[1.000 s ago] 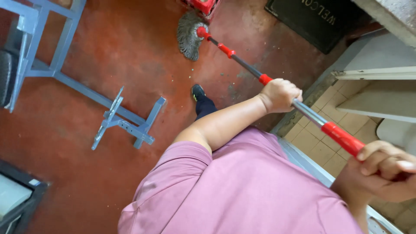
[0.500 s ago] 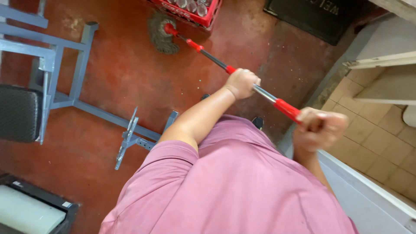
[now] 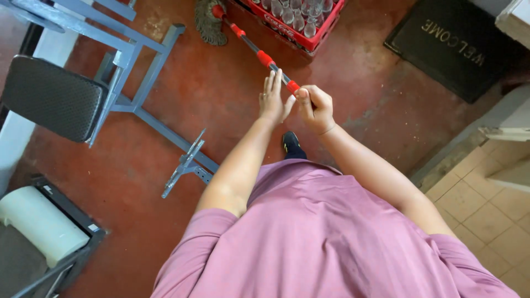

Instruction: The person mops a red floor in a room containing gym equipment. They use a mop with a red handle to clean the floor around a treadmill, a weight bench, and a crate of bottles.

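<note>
I look down over my pink shirt at a red floor. My right hand (image 3: 316, 108) is closed around the near end of a mop handle (image 3: 259, 54), a dark pole with red bands. My left hand (image 3: 273, 99) rests flat against the pole beside it, fingers straight and apart, not gripping. The pole runs up and left to a grey stringy mop head (image 3: 207, 23) lying on the floor at the top of the view. My dark shoe (image 3: 291, 144) shows just below the hands.
A red crate of glass bottles (image 3: 301, 19) stands by the mop head. A blue metal weight bench with black pad (image 3: 52, 96) fills the left. A black doormat (image 3: 450, 47) lies top right; tiled floor (image 3: 480, 209) begins beyond a step at right.
Both hands have come together at the pole's near end. My right hand slid up the handle to meet the left, and my left hand has loosened from a grip to flat fingers.
</note>
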